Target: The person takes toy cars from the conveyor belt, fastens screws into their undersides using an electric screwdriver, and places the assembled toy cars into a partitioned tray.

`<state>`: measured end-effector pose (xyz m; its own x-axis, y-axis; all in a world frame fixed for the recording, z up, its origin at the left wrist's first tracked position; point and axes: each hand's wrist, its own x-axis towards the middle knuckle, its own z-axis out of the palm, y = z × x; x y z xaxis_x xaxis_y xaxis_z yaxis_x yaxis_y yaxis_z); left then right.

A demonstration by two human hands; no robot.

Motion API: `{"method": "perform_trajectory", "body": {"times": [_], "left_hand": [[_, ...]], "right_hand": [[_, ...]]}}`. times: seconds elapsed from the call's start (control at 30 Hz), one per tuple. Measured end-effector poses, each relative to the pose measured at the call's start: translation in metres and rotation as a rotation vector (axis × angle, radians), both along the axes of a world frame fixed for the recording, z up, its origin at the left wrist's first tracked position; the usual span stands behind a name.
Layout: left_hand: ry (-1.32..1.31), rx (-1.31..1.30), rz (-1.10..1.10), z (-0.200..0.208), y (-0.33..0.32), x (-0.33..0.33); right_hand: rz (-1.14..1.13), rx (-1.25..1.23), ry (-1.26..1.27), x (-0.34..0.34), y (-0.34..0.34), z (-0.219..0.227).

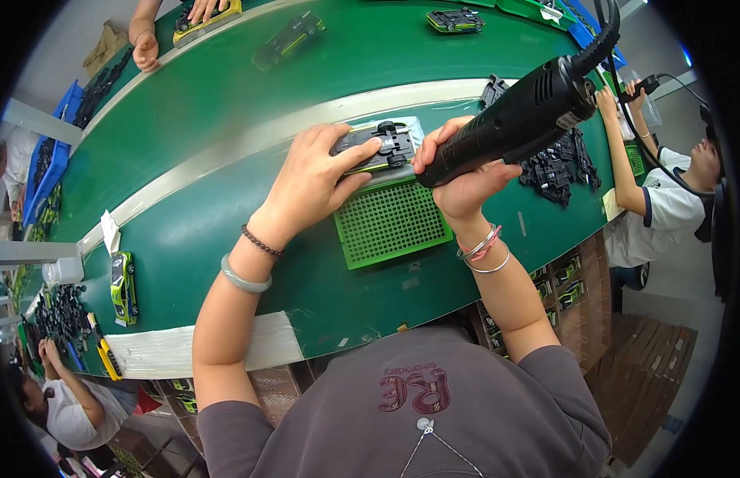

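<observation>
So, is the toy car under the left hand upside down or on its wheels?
Upside down. The toy car shows its dark underside and wheels facing up, while the left hand presses it on the green tray.

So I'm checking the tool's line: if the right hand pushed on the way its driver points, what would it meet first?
Probably the upturned toy car that the left hand steadies; the right hand aims the electric screwdriver at it.

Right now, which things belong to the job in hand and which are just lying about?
In use: left hand on the upturned toy car; right hand gripping the black power screwdriver; green perforated tray.

Lying about: pile of black parts; green toy car.
</observation>
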<state>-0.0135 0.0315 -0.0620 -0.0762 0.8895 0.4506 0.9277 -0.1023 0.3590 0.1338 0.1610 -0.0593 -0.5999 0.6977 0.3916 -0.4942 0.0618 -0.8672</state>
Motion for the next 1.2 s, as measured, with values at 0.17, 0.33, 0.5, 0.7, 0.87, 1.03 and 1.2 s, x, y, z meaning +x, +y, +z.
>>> {"method": "perform_trajectory", "body": {"times": [0.17, 0.33, 0.5, 0.7, 0.87, 1.03, 1.2], "left_hand": [[0.009, -0.001, 0.002, 0.001, 0.000, 0.000], [0.023, -0.023, 0.010, 0.001, -0.002, 0.000], [-0.175, -0.116, 0.017, 0.015, -0.015, -0.021], [-0.262, -0.314, 0.013, 0.017, -0.028, -0.051], [-0.229, -0.224, -0.012, 0.006, -0.027, -0.054], [-0.260, -0.223, -0.002, 0.006, -0.024, -0.053], [-0.270, -0.216, -0.027, 0.007, -0.025, -0.054]], "right_hand": [[0.010, 0.012, 0.006, -0.002, -0.001, -0.005], [-0.034, 0.056, -0.085, -0.005, -0.002, -0.003], [-0.077, -0.024, -0.027, -0.006, -0.005, 0.002], [0.084, 0.022, 0.180, -0.023, -0.012, 0.061], [0.183, 0.103, 0.096, -0.077, -0.041, 0.055], [0.236, 0.151, 0.032, -0.096, -0.046, 0.038], [0.241, 0.139, 0.021, -0.101, -0.047, 0.034]]}}
